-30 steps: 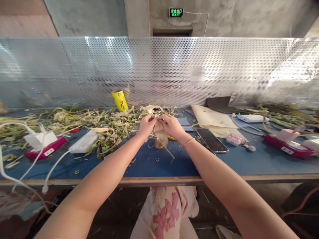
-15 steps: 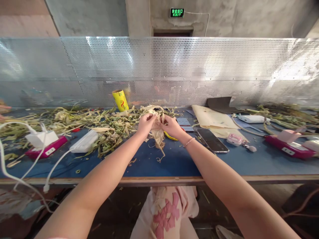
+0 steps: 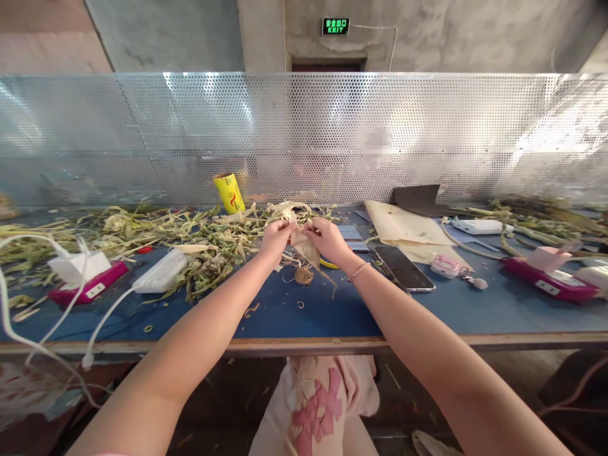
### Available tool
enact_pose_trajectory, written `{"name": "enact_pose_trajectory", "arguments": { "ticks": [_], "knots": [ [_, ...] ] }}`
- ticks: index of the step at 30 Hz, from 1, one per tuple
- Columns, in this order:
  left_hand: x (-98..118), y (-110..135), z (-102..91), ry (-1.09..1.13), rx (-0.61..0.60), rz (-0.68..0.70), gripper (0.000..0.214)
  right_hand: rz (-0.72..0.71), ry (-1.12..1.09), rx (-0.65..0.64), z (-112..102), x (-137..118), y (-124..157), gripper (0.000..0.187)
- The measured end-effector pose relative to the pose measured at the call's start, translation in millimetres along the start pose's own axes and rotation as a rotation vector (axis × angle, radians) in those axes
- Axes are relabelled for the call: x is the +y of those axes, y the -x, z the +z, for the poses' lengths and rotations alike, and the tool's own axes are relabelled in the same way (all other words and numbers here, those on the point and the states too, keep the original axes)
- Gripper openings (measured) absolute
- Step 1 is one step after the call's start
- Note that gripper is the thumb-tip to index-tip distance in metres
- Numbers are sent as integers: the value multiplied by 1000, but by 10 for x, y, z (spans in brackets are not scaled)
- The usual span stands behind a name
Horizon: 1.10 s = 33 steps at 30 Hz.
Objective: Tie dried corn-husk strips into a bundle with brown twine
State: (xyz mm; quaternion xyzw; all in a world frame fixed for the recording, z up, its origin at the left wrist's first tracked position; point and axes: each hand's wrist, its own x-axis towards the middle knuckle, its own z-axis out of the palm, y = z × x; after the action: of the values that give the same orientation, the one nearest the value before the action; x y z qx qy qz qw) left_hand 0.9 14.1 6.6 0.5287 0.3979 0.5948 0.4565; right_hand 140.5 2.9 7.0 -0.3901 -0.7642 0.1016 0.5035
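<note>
Between my hands hangs a pale, dried leaf-like husk (image 3: 306, 246), thin and papery, with a stringy lower end pointing to the right. My left hand (image 3: 276, 237) pinches its left side with closed fingers. On the right side, my right hand (image 3: 327, 239) pinches it too, a bracelet on that wrist. Below the husk a small brown ball of twine-like fibre (image 3: 304, 275) rests on the blue table (image 3: 313, 313). Part of a yellow curved thing (image 3: 329, 263) shows beside my right hand; the rest of it is hidden.
Dried plant stalks (image 3: 209, 244) cover the left side. A yellow tube (image 3: 228, 192) stands behind them. To the right lie a phone (image 3: 405, 268), a pink earphone case (image 3: 446, 266) and brown paper (image 3: 403, 223). Magenta power strips (image 3: 551, 278) with cables sit at both sides. A perforated screen (image 3: 304, 133) closes the back.
The husk between my hands has swung right and up, so the brown ball beneath it now shows. My hands have stayed nearly in place. At the far left edge, another person's hand is gone.
</note>
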Motion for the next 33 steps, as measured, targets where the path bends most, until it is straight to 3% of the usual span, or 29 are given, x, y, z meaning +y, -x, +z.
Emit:
{"name": "enact_pose_trajectory", "arguments": {
  "ticks": [4,12,18,24,33],
  "knots": [
    [24,-14,-6,34,58,-29,26,-62,-53,-11,-10,-8,12,14],
    [-42,-63,-39,-68,89,102,30,186,-100,-111,82,90,17,23],
    [2,-36,-30,-34,74,70,30,247,-149,-78,92,197,-22,17],
    [85,23,-2,40,69,48,22,236,-175,-32,57,150,-30,17],
    [74,75,59,-27,-98,24,20,209,-311,61,22,57,-35,16]
  ]
}}
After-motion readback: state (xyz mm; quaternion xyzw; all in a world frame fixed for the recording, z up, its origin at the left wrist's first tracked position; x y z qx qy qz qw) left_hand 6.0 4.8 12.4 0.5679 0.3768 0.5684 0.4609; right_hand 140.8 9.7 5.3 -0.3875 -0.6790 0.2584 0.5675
